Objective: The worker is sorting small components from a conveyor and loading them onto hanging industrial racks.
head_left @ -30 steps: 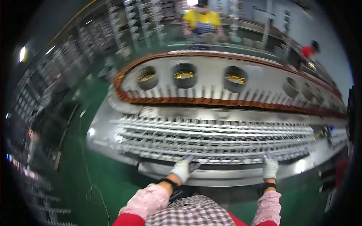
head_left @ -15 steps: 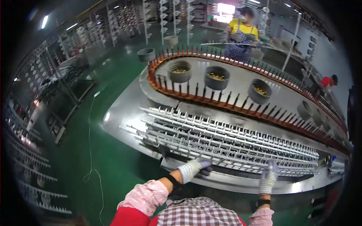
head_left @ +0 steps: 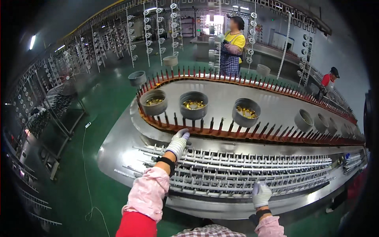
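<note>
Gloves are worn on both hands. The right hand (head_left: 261,194) is rested, fingers loosely curled and empty, on the near metal rods (head_left: 244,173); the left hand (head_left: 177,143) has been stretched forward, fingers closing at the red pegs (head_left: 205,128) before the tins (head_left: 193,105).

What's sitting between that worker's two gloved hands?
In the head view, rows of metal rods on the steel table span between the left hand and right hand.

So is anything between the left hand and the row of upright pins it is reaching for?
Nothing visible. The left hand is already at the row of upright pins, its fingertips against them, with only metal rods beneath the forearm.
</note>
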`<act>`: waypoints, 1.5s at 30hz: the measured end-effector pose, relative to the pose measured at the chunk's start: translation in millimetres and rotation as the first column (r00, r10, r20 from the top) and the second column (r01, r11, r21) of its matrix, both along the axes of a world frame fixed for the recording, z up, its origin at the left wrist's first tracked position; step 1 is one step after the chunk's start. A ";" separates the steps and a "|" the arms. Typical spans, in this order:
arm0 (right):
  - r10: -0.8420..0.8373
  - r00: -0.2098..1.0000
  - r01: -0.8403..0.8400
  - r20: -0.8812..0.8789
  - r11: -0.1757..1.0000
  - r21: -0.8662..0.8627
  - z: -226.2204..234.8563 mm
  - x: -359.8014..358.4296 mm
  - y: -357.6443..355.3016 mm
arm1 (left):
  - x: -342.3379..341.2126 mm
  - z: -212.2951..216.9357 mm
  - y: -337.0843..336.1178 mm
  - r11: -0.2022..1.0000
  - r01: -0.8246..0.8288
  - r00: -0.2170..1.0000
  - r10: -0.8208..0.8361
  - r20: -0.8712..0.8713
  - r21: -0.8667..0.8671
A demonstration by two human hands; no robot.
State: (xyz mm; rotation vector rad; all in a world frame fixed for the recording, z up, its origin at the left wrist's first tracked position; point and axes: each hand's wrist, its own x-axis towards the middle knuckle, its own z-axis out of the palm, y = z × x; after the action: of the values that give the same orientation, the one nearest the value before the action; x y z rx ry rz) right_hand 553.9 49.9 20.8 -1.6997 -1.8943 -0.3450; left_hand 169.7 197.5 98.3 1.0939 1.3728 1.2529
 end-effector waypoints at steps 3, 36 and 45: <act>0.059 0.996 -0.059 -0.065 0.998 -0.001 -0.3 4.7 -0.4 | 11.0 -15.8 57.3 0.994 -0.108 0.977 0.111 -0.181 0.025; 0.002 0.999 -0.001 -0.052 1.000 0.015 -2.3 -10.1 0.8 | -108.0 -17.7 -194.6 0.989 -0.069 0.997 0.064 -0.046 -0.129; -0.158 0.986 0.161 0.044 0.983 -0.089 -10.1 10.1 -3.9 | -70.9 -38.5 -212.9 0.929 0.072 0.302 -0.368 -0.879 -0.364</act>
State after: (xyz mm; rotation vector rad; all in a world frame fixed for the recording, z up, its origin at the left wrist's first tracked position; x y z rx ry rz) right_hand 563.9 46.0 10.7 -1.9253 -1.8292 -0.3578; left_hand 98.9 -15.3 59.8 1.8812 2.0384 0.0381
